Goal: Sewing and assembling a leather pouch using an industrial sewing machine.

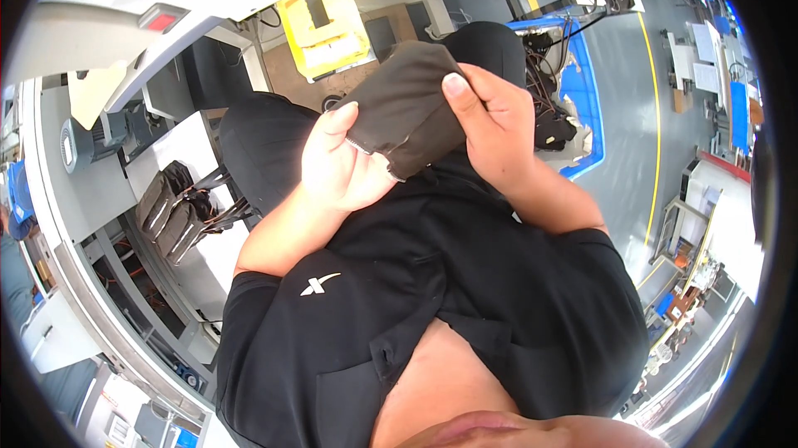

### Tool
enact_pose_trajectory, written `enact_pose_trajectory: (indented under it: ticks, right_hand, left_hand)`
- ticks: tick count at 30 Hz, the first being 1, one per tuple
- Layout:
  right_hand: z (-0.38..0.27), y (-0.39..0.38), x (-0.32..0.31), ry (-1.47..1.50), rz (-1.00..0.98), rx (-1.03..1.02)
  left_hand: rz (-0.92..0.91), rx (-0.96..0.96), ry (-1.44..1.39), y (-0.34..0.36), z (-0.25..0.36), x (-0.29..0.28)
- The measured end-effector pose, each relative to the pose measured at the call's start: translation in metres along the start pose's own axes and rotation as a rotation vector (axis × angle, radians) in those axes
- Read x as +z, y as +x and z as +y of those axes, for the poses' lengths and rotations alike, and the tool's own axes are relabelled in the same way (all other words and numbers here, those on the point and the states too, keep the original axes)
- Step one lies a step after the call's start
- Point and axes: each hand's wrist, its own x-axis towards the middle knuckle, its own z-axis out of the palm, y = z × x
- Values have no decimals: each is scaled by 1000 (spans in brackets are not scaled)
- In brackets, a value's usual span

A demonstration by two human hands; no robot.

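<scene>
Both of my hands hold a dark brown fabric pouch (pixel 403 99) above my lap. My left hand (pixel 332 161) grips its left side, thumb on top and the other fingers mostly underneath. At the upper right corner, my right hand (pixel 503 124) presses its thumb on the cloth, while its other fingers curl behind. A pale, toothed strip like a zipper shows along the pouch's lower left edge. Whether anything is inside cannot be seen.
Several dark fabric pieces with straps (pixel 173 214) lie on a white surface at my left. A yellow plastic bin (pixel 353 12) stands ahead. To the right, a blue crate (pixel 592 120) contains black straps and dark items. A machine housing (pixel 108 41) overhangs the upper left.
</scene>
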Motion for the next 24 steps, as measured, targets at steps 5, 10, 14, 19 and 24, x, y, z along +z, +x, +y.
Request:
enact_pose_trajectory:
  ticks: [5, 10, 14, 19, 24]
  right_hand:
    - [11, 9, -1, 113, 49, 31]
    - [-14, 33, -24, -392, 19, -203]
    - [-32, 68, -40, -339, -496, -255]
    - [-10, 98, -1, -246, -968, -502]
    - [-14, 109, 13, -307, -1241, -321]
  left_hand:
    - [110, 176, 649, 1, -24, 14]
    - [379, 172, 681, 9, -15, 23]
    - [390, 89, 750, 7, -14, 25]
    - [392, -177, 927, 2, -10, 20]
    - [453, -114, 944, 0, -17, 34]
